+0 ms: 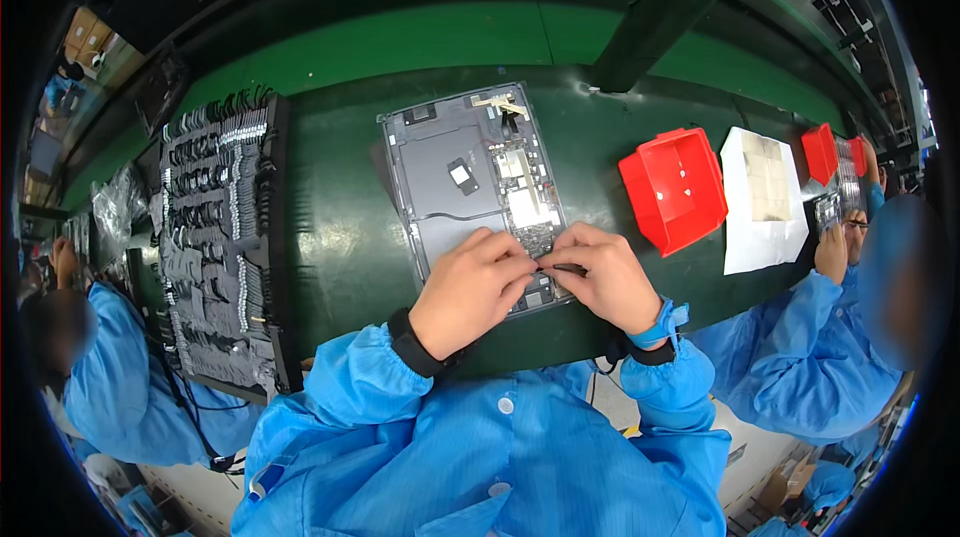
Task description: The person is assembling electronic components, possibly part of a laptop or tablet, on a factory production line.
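Note:
In front of me on the bench lies an opened flat grey device, like a laptop base, with a bare circuit board along its right side. A small black piece with a white label sits on its grey panel. Both hands meet over the lower part of the board. My left hand is closed in a pinch there; what it grips is hidden. Between the fingers of my right hand is a thin dark stick-like piece, its tip close to the left fingertips.
To the left stands a black rack with rows of dark cable-like parts. On the right are a red bin holding a few small bits and a white sheet. Blue-sleeved co-workers sit on either side. A dark post rises behind.

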`<move>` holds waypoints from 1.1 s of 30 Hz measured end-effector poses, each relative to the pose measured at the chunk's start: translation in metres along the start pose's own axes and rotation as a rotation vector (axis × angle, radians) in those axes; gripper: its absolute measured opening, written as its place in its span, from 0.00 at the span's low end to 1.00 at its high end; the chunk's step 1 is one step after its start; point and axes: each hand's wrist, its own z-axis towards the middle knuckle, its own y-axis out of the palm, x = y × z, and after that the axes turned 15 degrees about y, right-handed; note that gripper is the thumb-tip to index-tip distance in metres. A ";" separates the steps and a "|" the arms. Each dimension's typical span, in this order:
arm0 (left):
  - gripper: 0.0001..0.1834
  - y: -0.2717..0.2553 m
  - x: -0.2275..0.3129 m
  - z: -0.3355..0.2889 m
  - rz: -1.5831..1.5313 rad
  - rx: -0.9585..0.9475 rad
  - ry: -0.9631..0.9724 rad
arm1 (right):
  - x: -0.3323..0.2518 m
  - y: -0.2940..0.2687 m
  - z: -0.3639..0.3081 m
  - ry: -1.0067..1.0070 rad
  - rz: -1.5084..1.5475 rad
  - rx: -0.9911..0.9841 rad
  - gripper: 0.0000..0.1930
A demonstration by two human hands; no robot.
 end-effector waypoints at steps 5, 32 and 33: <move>0.12 0.005 0.007 -0.009 0.117 -0.020 0.108 | -0.010 -0.004 0.008 0.074 0.003 -0.032 0.09; 0.16 0.011 0.014 -0.013 0.197 -0.019 0.097 | -0.010 -0.008 0.006 -0.020 -0.069 -0.087 0.09; 0.16 0.012 0.013 -0.013 0.194 -0.014 0.100 | -0.010 -0.008 0.006 -0.015 -0.087 -0.083 0.08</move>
